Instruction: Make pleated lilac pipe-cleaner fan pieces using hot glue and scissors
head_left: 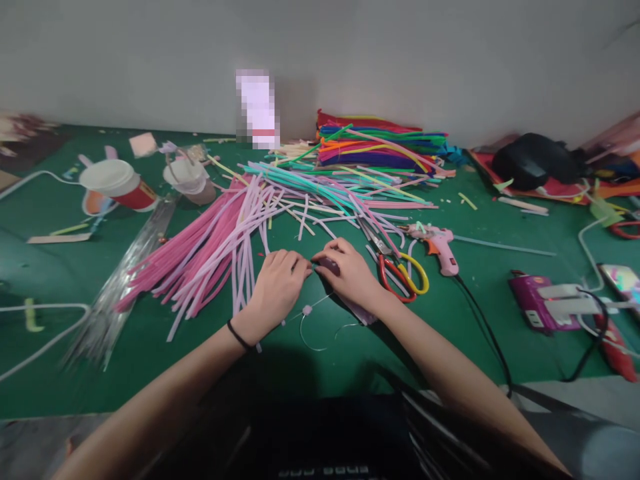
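My left hand (280,280), with a black band at the wrist, has thumb and fingers pinched together. Facing it a small gap away, my right hand (347,273) is closed in a pinch too. A tiny teal bit shows between the two sets of fingertips, too small to name. Under the hands lies a thin curved wire (303,339) with a small lilac piece (307,310) on it. Pink and lilac pipe cleaners (200,253) spread out left of my left hand. Scissors (404,275) with red and yellow handles lie just right of my right hand.
A pink glue gun (440,245) with a black cord lies at right, near a purple box (537,303) with plugs. Colourful pipe cleaner bundles (380,143) rest against the wall. Lidded cup (117,183), second cup (190,179) and clear-wrapped thin wires (117,293) are at left.
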A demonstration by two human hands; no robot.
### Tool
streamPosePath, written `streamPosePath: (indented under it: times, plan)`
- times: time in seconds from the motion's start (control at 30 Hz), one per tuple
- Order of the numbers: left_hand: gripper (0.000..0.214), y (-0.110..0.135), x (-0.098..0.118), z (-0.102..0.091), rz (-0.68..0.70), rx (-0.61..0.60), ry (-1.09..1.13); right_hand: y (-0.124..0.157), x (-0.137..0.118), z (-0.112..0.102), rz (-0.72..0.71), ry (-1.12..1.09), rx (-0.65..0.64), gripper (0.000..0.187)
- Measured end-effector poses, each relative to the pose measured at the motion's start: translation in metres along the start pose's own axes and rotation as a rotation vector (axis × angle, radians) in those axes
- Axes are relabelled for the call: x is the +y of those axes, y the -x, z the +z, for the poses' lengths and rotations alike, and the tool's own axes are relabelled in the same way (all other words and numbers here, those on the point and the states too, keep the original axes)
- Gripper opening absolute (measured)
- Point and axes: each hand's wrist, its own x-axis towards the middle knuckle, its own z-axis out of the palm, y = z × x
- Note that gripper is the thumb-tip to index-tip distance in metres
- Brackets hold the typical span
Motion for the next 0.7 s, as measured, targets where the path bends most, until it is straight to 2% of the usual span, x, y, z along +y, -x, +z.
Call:
streamPosePath:
  times: [0.27, 0.53, 0.7]
  plan:
    - [0.025, -0.003, 0.003, 0.005, 0.015, 0.011, 0.005, 0.001, -0.001, 0.005, -0.027, 0.049, 0.023, 0.011]
    - [0.016, -0.001, -0.007, -0.002, -0.009, 0.002, 0.212, 0.001, 0.0, 0.003, -0.029, 0.023, 0.03, 0.012]
    - [0.014, -0.001, -0.007, -0.003, -0.045, -0.011, 0.26, 0.001, 0.0, 0.003, -0.024, 0.012, 0.028, 0.014]
